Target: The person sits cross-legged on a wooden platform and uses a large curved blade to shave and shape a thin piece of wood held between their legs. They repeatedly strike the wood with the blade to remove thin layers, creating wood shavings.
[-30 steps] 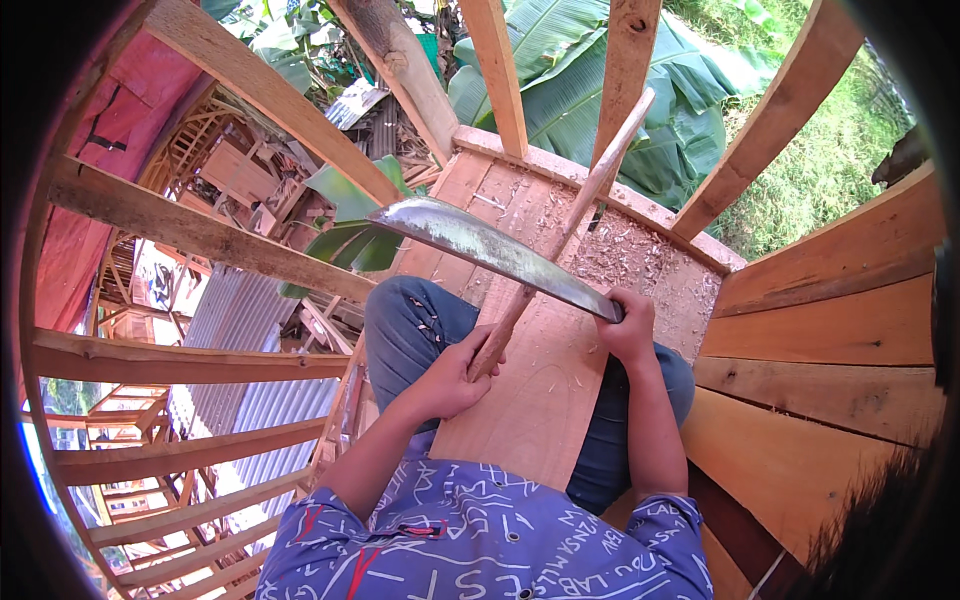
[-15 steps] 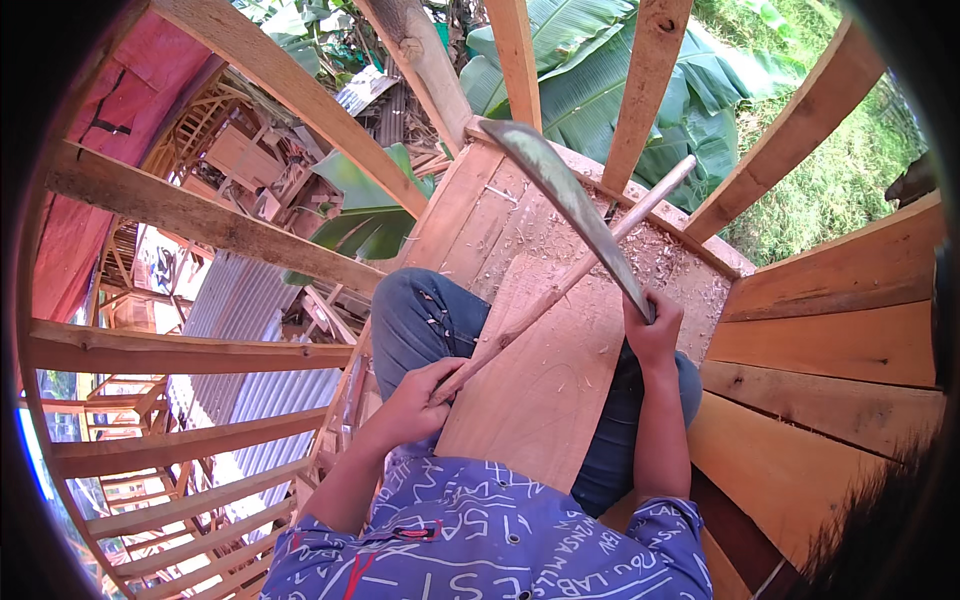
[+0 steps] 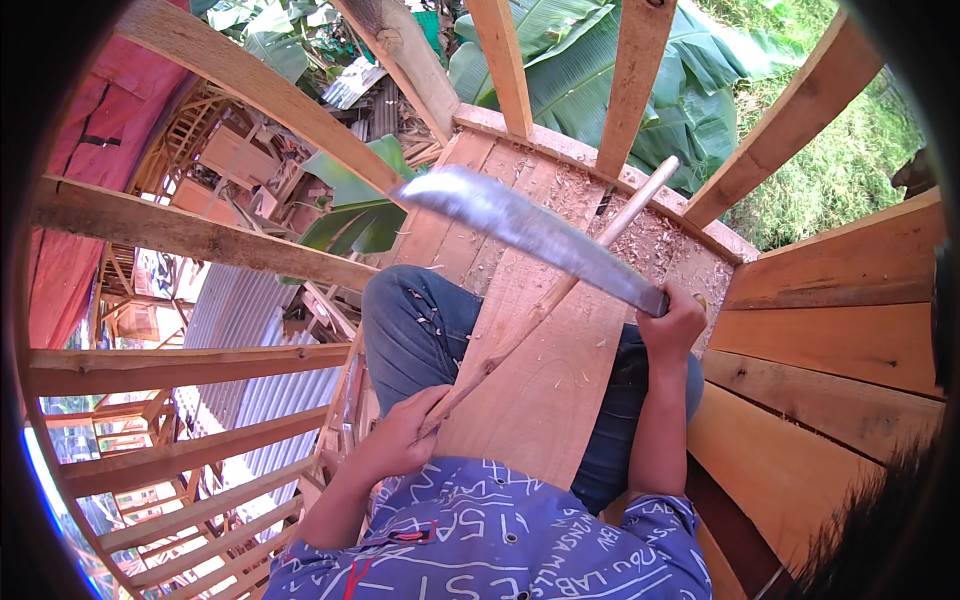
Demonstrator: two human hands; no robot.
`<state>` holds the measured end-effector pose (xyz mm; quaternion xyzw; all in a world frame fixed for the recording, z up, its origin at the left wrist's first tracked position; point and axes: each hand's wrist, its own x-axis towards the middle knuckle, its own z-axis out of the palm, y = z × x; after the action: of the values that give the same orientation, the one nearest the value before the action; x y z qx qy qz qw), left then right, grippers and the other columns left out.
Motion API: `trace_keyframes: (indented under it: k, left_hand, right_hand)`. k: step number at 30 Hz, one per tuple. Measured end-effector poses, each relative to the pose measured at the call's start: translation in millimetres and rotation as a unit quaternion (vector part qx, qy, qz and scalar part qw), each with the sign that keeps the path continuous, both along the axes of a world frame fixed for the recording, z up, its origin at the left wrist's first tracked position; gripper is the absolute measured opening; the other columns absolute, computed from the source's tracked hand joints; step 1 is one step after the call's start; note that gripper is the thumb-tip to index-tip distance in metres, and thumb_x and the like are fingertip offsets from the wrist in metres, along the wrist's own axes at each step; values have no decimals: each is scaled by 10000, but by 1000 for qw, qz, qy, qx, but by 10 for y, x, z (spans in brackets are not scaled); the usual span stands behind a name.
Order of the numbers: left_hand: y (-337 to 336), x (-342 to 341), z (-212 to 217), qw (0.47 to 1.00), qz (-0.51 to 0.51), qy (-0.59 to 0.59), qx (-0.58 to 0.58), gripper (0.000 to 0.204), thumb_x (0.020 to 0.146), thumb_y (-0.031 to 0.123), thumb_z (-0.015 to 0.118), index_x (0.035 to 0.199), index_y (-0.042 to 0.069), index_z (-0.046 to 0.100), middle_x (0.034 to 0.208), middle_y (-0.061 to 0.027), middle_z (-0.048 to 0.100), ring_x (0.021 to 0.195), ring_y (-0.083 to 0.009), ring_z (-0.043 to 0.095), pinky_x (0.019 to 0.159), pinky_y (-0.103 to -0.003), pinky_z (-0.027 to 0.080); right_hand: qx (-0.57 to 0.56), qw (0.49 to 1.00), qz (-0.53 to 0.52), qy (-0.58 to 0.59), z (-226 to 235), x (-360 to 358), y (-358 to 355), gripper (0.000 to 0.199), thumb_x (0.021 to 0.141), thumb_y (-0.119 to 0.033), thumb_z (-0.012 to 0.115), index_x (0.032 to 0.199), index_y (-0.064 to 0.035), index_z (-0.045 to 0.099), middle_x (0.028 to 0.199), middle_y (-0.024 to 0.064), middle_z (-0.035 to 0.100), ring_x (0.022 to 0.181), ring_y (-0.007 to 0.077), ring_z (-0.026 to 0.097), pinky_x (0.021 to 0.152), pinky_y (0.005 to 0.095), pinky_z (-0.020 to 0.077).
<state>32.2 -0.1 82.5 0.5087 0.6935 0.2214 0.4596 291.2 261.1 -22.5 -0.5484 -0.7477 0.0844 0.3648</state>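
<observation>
My left hand (image 3: 408, 428) is closed around the near end of a long wooden stick (image 3: 535, 315), which slants away to the upper right. The stick's far part looks paler and smoother than its near part. My right hand (image 3: 673, 322) grips the handle of a machete (image 3: 540, 235), its broad curved blade pointing up and left. From above, the blade crosses over the stick; whether they touch I cannot tell. Beneath the stick, a wide wooden board (image 3: 530, 400) lies across my lap between my knees.
Wood shavings (image 3: 560, 178) are scattered over the plank floor (image 3: 470, 165). Slatted wooden rails (image 3: 220, 235) surround me on the left and ahead, with a plank wall (image 3: 820, 345) on the right. Banana leaves (image 3: 640, 90) and corrugated metal sheets (image 3: 250, 320) lie beyond the rails.
The machete has swung left and turned so its flat side shows more. My left hand and the stick have shifted slightly toward me.
</observation>
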Motion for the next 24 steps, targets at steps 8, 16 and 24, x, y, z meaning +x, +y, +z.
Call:
trace_keyframes:
  k: [8,16,24]
  left_hand:
    - [74,95,44,986,52,-145,-60,527,746,-89,450,1267,-17,488,925,-35,531,837,-127,521,774,-269,439]
    - [369,267,-79,983,-10,-175,-43,573,722,-9,457,1295,-25,460,948,-49,527,827,-132,517,778,-274,445]
    - [295,256,32,980,-17,-190,-60,617,709,-23,433,1326,-30,433,933,-42,501,805,-126,505,742,-271,445]
  right_hand:
    - [-96,985,-65,130,-50,258,167,208,732,-162,629,663,25,568,589,208,542,549,388,574,494,409,409]
    - [-60,995,62,42,176,-5,-85,121,662,-139,675,688,-46,601,617,160,576,585,357,587,539,409,437]
    - [-58,997,43,16,92,77,-49,90,662,-128,664,678,-61,605,628,124,599,606,324,608,563,408,464]
